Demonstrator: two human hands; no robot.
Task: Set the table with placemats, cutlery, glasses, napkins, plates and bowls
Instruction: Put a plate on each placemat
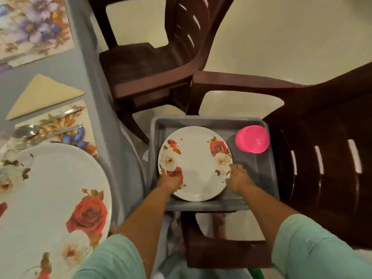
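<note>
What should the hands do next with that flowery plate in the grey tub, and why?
Probably lift it straight up. The left hand and right hand both grip opposite edges of the flowery plate, which lies in the grey tub beside the pink cup. The far placemat on the table shows no plate.

White rose-patterned plate (196, 166) lies flat inside the grey tub (259, 170).

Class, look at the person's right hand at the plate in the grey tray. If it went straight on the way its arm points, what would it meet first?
The right hand points up and left, so it would run onto the floral plate it already grips at the rim. Depth is unclear.
</note>
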